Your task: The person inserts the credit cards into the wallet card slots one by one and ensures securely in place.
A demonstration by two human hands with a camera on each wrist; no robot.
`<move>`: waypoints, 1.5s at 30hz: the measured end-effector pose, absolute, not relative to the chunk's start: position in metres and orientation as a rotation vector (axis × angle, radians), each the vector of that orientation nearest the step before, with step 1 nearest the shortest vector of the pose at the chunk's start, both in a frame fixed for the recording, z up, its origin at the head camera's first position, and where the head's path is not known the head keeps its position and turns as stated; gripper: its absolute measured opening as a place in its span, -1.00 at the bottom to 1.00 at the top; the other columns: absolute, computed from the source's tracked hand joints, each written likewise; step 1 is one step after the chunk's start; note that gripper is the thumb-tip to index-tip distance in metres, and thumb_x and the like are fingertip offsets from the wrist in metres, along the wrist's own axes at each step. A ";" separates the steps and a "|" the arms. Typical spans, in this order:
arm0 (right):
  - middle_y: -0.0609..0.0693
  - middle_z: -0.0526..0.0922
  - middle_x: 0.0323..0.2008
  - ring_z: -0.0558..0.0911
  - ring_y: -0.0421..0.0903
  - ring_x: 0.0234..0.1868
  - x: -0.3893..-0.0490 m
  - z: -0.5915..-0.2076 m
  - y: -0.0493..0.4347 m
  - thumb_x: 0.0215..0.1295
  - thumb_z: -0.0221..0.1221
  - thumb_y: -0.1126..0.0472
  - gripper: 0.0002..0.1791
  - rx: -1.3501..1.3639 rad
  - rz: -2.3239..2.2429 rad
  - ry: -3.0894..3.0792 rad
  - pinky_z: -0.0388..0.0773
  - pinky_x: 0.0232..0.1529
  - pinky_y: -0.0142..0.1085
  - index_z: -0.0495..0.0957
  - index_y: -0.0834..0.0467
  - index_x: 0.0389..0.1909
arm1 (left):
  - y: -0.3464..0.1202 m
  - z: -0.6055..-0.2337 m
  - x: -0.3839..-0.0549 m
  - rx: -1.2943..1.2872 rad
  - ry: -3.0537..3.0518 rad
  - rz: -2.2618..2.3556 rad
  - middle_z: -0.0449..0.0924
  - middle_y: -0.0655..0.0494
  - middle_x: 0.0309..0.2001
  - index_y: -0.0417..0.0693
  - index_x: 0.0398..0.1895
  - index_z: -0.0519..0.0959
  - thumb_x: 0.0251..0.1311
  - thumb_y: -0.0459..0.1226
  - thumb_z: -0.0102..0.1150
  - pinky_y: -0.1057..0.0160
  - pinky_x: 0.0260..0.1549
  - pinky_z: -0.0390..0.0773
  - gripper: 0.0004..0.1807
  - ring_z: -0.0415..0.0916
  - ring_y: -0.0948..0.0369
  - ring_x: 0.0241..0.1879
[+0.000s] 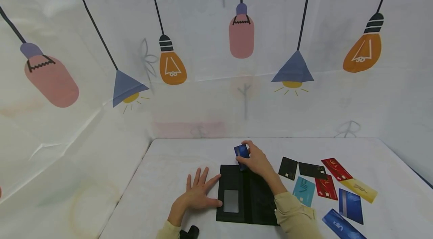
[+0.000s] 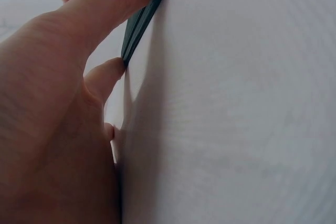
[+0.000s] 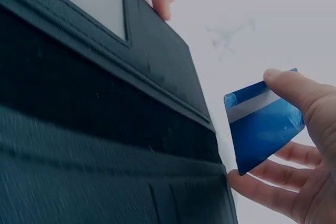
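A black wallet (image 1: 233, 212) lies unfolded on the white table, with a clear window (image 1: 231, 201) in its left half. Thumb and fingers of my right hand (image 1: 254, 160) pinch a blue card (image 1: 241, 152) over the wallet's far edge. In the right wrist view the blue card (image 3: 262, 124) shows a pale stripe and stands apart from the wallet (image 3: 173, 82). My left hand (image 1: 199, 194) is spread flat, its thumb and a fingertip touching the wallet's left edge. The left wrist view shows that thumb (image 2: 115, 3) against the wallet's edge (image 2: 142, 24).
Several cards lie scattered right of the wallet: black cards (image 1: 288, 168), red cards (image 1: 336, 169), a teal card (image 1: 304, 191), a gold card (image 1: 362, 190) and blue cards (image 1: 352, 207). A small black object (image 1: 192, 232) sits near my left sleeve. Lamp-patterned sheeting (image 1: 203, 100) encloses the table.
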State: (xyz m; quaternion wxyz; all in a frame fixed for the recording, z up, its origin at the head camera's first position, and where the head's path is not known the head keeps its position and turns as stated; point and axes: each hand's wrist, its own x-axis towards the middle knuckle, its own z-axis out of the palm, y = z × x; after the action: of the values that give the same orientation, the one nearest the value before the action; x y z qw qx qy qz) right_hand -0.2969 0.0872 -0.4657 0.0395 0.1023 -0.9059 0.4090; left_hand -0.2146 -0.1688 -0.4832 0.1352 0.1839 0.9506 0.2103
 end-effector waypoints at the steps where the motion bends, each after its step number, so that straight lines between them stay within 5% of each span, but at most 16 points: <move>1: 0.20 0.60 -0.11 0.59 0.02 -0.25 -0.297 -0.466 0.085 0.19 0.37 0.06 -0.32 0.307 1.251 -2.777 0.63 -0.23 -0.08 0.34 0.11 0.28 | -0.169 -0.483 -0.214 0.532 2.754 0.606 -0.26 -0.17 0.59 0.36 0.52 0.16 0.05 0.30 0.25 -0.42 0.33 -0.48 -0.05 -0.44 -0.21 0.55; 23: 0.30 0.49 0.20 0.62 0.23 -0.01 -0.291 -0.478 0.037 0.25 0.33 0.00 -0.27 0.128 1.293 -2.623 0.61 -0.04 0.16 0.28 0.13 0.36 | -0.169 -0.482 -0.214 0.529 2.756 0.621 -0.24 -0.16 0.59 0.35 0.52 0.17 0.05 0.29 0.26 -0.42 0.33 -0.48 -0.06 -0.44 -0.20 0.55; 39: 0.25 0.58 -0.01 0.68 0.16 -0.22 -0.290 -0.486 0.021 0.19 0.38 0.02 -0.34 0.112 1.086 -2.617 0.65 -0.27 0.04 0.37 0.11 0.26 | -0.169 -0.483 -0.214 0.526 2.754 0.607 -0.24 -0.16 0.59 0.33 0.52 0.17 0.06 0.30 0.25 -0.41 0.34 -0.46 -0.05 -0.44 -0.21 0.55; 45: 0.26 0.60 0.04 0.69 0.18 -0.12 -0.289 -0.485 0.022 0.24 0.35 0.12 -0.44 0.129 1.054 -2.636 0.64 -0.15 0.09 0.39 0.15 0.21 | -0.169 -0.481 -0.213 0.524 2.755 0.622 -0.25 -0.18 0.59 0.33 0.52 0.18 0.04 0.29 0.27 -0.41 0.34 -0.47 -0.05 -0.45 -0.21 0.55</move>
State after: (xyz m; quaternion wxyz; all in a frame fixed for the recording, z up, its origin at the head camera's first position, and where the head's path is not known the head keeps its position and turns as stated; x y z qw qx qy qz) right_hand -0.2888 0.0219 -0.4853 0.1495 0.0448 -0.9172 0.3666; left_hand -0.2135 -0.1690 -0.4809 0.1342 0.1809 0.9504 0.2144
